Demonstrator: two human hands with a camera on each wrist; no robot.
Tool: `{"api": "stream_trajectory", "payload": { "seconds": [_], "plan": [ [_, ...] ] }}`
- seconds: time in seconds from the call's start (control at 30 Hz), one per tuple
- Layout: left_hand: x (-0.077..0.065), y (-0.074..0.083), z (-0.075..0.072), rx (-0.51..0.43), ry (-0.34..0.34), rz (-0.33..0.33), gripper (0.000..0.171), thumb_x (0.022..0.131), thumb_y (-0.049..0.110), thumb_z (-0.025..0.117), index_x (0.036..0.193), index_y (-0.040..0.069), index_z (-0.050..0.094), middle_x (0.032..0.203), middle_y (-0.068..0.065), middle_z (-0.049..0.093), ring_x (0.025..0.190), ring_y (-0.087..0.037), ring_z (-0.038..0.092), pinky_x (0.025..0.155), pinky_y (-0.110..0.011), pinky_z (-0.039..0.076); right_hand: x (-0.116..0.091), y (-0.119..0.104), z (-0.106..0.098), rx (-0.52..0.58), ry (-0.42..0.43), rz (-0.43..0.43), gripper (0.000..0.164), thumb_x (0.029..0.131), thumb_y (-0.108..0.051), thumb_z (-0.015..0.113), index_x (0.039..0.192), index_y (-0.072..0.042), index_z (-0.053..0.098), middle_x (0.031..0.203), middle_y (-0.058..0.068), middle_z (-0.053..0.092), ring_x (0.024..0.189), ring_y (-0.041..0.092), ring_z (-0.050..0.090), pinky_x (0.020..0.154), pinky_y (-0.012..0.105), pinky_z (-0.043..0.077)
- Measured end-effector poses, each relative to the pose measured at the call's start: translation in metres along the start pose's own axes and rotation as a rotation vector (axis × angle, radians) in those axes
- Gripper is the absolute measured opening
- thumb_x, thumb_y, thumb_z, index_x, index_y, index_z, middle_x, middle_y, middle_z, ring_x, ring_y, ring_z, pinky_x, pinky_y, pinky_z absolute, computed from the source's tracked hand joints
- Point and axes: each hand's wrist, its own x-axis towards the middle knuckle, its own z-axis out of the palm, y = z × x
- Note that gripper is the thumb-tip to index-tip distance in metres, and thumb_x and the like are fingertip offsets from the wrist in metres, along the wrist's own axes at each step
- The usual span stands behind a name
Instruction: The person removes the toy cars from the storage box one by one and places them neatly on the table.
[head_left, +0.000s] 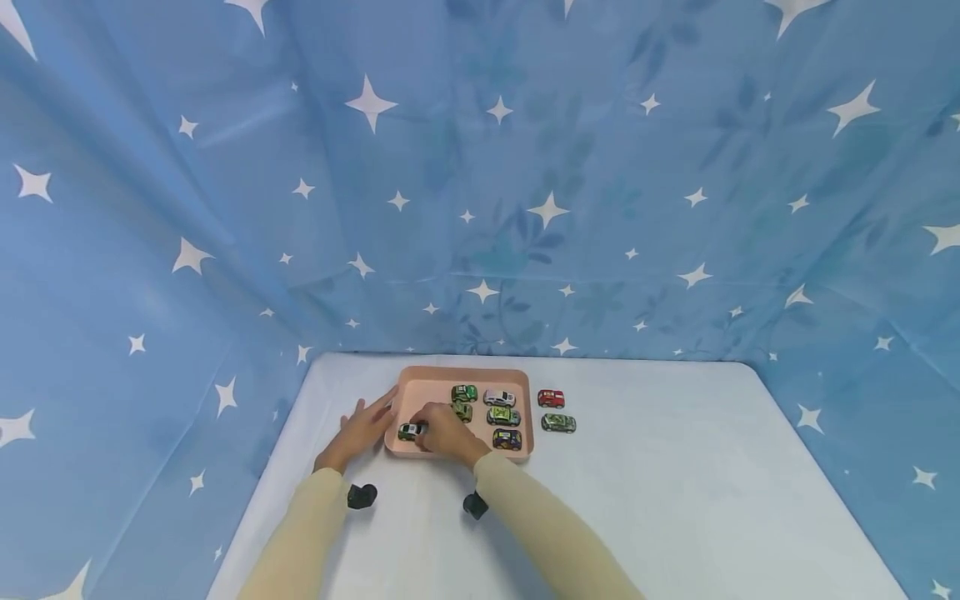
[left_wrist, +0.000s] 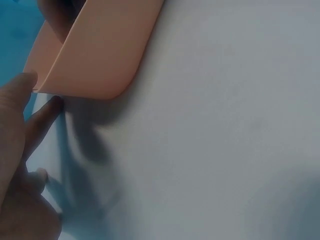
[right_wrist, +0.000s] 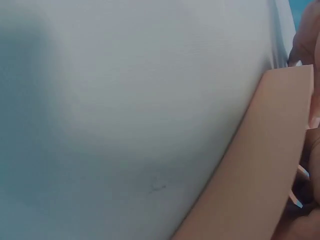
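Observation:
A shallow pink tray [head_left: 465,372] lies on the white-covered table, with several small toy cars in it. My right hand [head_left: 448,435] reaches over its front rim and pinches a green-and-white toy car [head_left: 407,432] in the front left corner. That hand partly covers an olive toy car [head_left: 462,412]. At the tray's left side my left hand [head_left: 362,433] has its fingers extended, touching the rim. In the left wrist view, the thumb and a finger of the left hand [left_wrist: 20,145] meet the tray's corner [left_wrist: 107,55]. The right wrist view shows mostly the tray's outer wall [right_wrist: 255,150].
Right of the tray, a red toy car [head_left: 551,398] and a camouflage toy car [head_left: 558,422] stand on the table [head_left: 675,483]. Inside are a green car [head_left: 464,392], a white car [head_left: 498,398], a lime car [head_left: 503,416] and a dark blue car [head_left: 507,439]. A blue starry curtain [head_left: 480,167] surrounds the table.

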Motion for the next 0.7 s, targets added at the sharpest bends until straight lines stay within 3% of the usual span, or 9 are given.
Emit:
{"api": "stream_trajectory", "payload": {
  "seconds": [0.27,0.7],
  "plan": [
    [0.002,-0.001,0.002,-0.003,0.004,0.003,0.059,0.117,0.039,0.046,0.171,0.022,0.030,0.167,-0.021,0.038,0.159,-0.054,-0.003,0.119,-0.077,-0.012,-0.002,0.002,-0.014,0.024,0.030,-0.022,0.024,0.094,0.001,0.081,0.117,-0.002,0.081,0.109,0.005,0.077,0.102,0.014,0.070,0.093,0.027,0.058],
    [0.003,0.001,-0.001,-0.014,-0.004,-0.009,0.060,0.117,0.039,0.045,0.172,0.022,0.028,0.167,-0.020,0.038,0.159,-0.053,-0.007,0.119,-0.075,-0.016,-0.017,0.018,-0.072,0.079,0.083,-0.061,0.030,0.098,-0.001,0.077,0.129,-0.002,0.076,0.119,0.009,0.075,0.106,0.021,0.071,0.092,0.035,0.060]
  ]
}}
